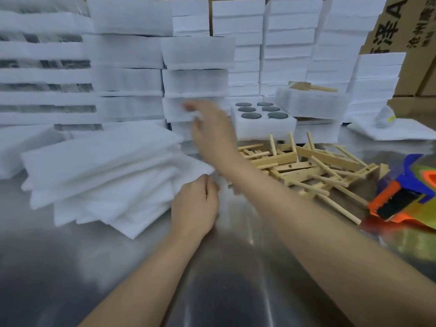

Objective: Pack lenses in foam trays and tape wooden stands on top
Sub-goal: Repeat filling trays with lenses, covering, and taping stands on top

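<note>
right hand [212, 131] outstretched at foam stack [195, 81], left hand [195, 204] curled beside foam sheets [101, 161]

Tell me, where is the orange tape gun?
The tape gun lies at the far right of the head view, on the metal table, just right of the pile of wooden stands.

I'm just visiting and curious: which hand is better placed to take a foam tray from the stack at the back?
Probably the right. The right hand is stretched out, fingers open, at the foam stack; the left hand sits lower by the flat foam sheets, nearer the person.
</note>
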A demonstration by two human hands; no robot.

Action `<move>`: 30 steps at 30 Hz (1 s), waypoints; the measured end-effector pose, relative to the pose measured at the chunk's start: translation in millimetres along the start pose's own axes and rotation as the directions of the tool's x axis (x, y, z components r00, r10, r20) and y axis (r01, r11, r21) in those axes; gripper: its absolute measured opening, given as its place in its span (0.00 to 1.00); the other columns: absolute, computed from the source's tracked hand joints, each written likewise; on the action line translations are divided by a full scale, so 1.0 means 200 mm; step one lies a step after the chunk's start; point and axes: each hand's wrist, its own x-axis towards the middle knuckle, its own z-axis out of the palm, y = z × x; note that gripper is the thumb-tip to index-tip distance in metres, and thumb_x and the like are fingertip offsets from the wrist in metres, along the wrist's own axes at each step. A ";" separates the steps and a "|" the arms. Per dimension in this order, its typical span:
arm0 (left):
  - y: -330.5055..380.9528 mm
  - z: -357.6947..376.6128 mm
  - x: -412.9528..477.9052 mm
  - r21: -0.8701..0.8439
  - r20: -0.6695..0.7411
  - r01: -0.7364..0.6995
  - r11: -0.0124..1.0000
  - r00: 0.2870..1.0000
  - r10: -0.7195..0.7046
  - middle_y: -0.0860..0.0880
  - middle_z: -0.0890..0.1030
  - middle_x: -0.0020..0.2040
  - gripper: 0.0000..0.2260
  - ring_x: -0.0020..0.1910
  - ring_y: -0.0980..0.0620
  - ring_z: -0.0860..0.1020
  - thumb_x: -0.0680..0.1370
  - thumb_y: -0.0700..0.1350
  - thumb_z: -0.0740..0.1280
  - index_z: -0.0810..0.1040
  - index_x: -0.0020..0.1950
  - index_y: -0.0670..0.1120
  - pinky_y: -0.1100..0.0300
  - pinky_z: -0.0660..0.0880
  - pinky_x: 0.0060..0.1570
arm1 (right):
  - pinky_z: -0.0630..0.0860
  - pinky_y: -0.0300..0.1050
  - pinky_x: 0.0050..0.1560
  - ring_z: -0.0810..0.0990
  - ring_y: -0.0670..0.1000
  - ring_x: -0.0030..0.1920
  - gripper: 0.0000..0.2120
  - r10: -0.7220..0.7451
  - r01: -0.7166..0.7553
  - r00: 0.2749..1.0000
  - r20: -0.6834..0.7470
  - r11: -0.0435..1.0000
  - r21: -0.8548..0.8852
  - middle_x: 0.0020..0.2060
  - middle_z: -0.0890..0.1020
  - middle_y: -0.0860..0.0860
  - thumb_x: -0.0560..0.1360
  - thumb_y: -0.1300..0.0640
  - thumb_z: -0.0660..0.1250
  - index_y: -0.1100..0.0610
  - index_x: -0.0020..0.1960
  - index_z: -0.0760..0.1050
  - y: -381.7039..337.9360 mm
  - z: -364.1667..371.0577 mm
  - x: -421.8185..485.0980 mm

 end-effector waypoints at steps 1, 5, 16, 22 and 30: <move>0.00 0.01 0.01 0.052 -0.008 -0.048 0.997 0.999 0.048 0.45 0.83 0.43 0.15 0.47 0.43 0.79 0.81 0.46 0.53 0.79 0.48 0.44 0.50 0.74 0.47 | 0.65 0.51 0.67 0.69 0.59 0.67 0.26 0.101 -0.103 0.995 -0.022 0.989 -0.102 0.66 0.73 0.57 0.72 0.69 0.61 0.58 0.70 0.70 0.11 -0.08 0.05; -0.01 0.04 0.00 0.137 0.030 -0.116 0.984 0.993 0.113 0.46 0.82 0.40 0.17 0.46 0.44 0.78 0.81 0.48 0.51 0.78 0.46 0.45 0.48 0.74 0.47 | 0.43 0.68 0.72 0.46 0.68 0.75 0.38 0.576 -0.303 0.809 0.122 0.585 -0.752 0.75 0.49 0.61 0.73 0.62 0.64 0.50 0.77 0.50 0.48 -0.26 0.09; -0.03 0.05 0.04 0.122 0.035 -0.076 0.990 0.997 0.072 0.45 0.82 0.40 0.18 0.44 0.44 0.78 0.82 0.48 0.52 0.79 0.46 0.43 0.48 0.74 0.47 | 0.52 0.66 0.72 0.67 0.63 0.64 0.26 0.416 -0.205 0.907 0.060 0.562 -0.801 0.62 0.69 0.61 0.72 0.60 0.67 0.51 0.68 0.65 0.65 -0.36 0.18; -0.04 0.07 0.03 -0.062 -0.055 -0.190 0.980 0.981 0.187 0.48 0.80 0.50 0.15 0.52 0.46 0.76 0.83 0.45 0.52 0.76 0.54 0.41 0.62 0.68 0.51 | 0.59 0.51 0.68 0.67 0.60 0.63 0.29 0.208 -0.094 0.975 0.082 0.714 -0.694 0.59 0.70 0.58 0.69 0.60 0.70 0.50 0.68 0.69 0.29 -0.64 0.03; 0.10 -0.04 -0.06 -0.722 -0.332 -0.259 0.642 0.943 0.006 0.45 0.67 0.69 0.19 0.67 0.54 0.70 0.80 0.50 0.51 0.65 0.69 0.48 0.60 0.64 0.68 | 0.72 0.53 0.48 0.75 0.62 0.48 0.27 -0.018 0.131 0.980 0.198 0.805 -0.579 0.49 0.75 0.58 0.59 0.54 0.78 0.51 0.58 0.78 -0.36 -0.96 -0.59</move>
